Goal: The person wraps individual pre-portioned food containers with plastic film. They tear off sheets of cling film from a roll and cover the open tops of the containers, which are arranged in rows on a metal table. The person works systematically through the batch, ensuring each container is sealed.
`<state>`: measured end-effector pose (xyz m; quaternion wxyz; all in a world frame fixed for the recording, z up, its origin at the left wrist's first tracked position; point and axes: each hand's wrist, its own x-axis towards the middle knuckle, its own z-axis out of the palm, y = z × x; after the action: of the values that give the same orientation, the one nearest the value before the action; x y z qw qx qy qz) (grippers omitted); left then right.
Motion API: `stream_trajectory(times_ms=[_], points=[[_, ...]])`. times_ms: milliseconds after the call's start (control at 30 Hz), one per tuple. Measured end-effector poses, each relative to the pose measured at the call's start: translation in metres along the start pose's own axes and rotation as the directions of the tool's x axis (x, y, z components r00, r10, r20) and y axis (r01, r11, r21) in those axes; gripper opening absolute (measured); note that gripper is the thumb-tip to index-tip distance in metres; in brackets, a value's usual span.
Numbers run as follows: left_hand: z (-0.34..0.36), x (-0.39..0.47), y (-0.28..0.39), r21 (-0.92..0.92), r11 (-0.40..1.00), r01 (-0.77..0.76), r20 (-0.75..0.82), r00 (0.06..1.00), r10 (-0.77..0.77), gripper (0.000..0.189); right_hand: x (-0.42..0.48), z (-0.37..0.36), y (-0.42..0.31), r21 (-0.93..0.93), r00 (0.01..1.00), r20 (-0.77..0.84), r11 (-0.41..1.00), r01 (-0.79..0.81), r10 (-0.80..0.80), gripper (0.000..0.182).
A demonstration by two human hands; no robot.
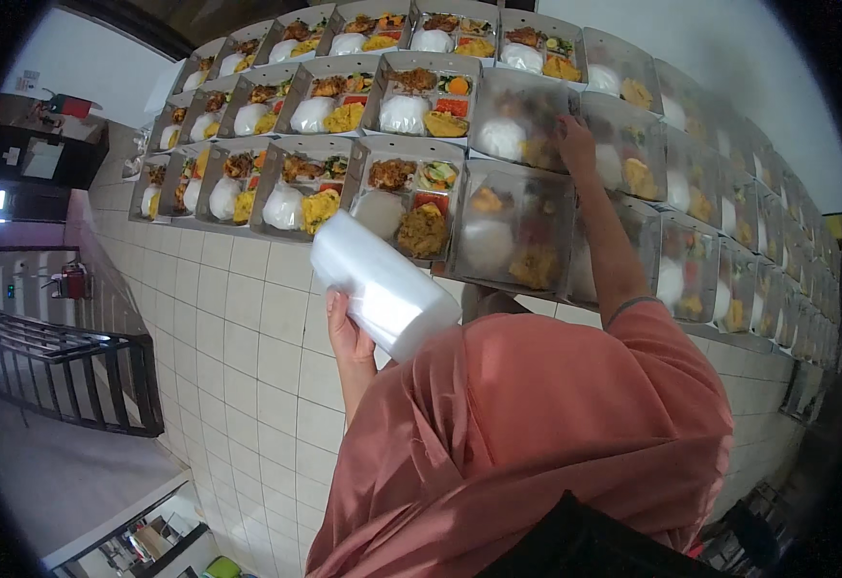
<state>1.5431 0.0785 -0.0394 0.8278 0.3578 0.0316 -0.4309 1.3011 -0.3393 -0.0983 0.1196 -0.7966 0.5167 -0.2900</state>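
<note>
My left hand [349, 329] holds a thick roll of translucent plastic film [385, 285] near my chest, beside the front row of meal boxes. My right hand [577, 144] reaches out over the boxes, its bent fingers at the right edge of a box covered with a clear plastic sheet [522, 115]; whether they pinch the sheet is hidden. In front of me another covered box [511, 224] shows blurred food through its sheet. To its left stands an uncovered cardboard meal box [410, 195] with wrapped rice, fried food, vegetables and a red sauce.
Rows of uncovered boxes [251, 115] extend to the left, and rows of covered boxes [688, 173] curve away to the right. A black metal railing [67, 354] stands at the left over a tiled floor [269, 376]. A white wall [645, 29] rises behind the boxes.
</note>
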Motion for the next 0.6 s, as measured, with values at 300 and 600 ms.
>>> stream_trajectory(times_ms=[300, 600], points=[[0.062, 0.001, -0.007, 0.278, 0.95, -0.142, 0.031, 0.99, 0.138, 0.014, -0.049, -0.065, -0.161, 0.582, 0.903, 0.244, 0.798, 0.156, -0.353, 0.02], [0.108, -0.004, -0.025, -0.045, 0.989, -0.144, 0.04, 0.989, 0.145, 0.032, -0.125, -0.1, -0.272, 0.446, 0.75, 0.376, 0.816, 0.368, -0.544, 0.039]])
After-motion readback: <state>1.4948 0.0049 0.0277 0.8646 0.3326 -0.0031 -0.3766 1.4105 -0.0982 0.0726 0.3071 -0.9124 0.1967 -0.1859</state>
